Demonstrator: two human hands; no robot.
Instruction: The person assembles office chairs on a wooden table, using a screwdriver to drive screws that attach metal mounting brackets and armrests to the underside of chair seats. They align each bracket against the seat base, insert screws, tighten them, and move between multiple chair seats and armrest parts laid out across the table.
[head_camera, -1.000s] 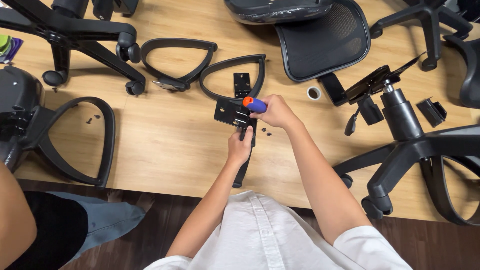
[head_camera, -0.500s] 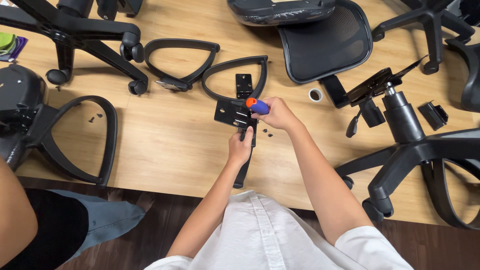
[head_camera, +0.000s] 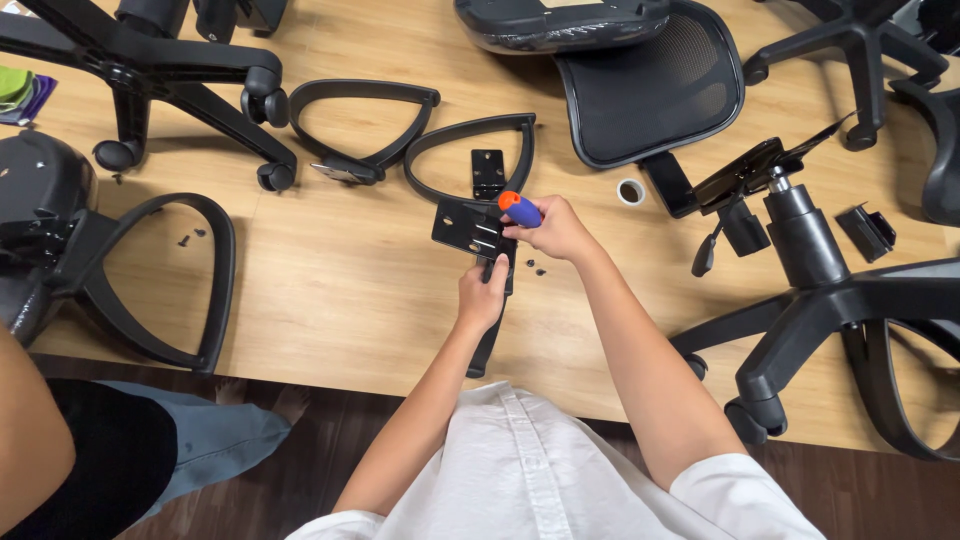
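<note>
Right hand (head_camera: 558, 230) fingers wrapped tight on an orange-and-blue screwdriver (head_camera: 519, 208), tip down on the black metal bracket (head_camera: 468, 228) just left of them. Left hand (head_camera: 482, 300) fingers closed around the black bracket arm (head_camera: 488, 345) below that plate. Loose screws (head_camera: 535, 268) just under the right fingers; tape roll (head_camera: 630, 191) up-right, armrest loop (head_camera: 470, 150) above.

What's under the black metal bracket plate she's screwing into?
The black metal bracket plate sits atop a black armrest post gripped by the left hand; the joint beneath is hidden.
</note>
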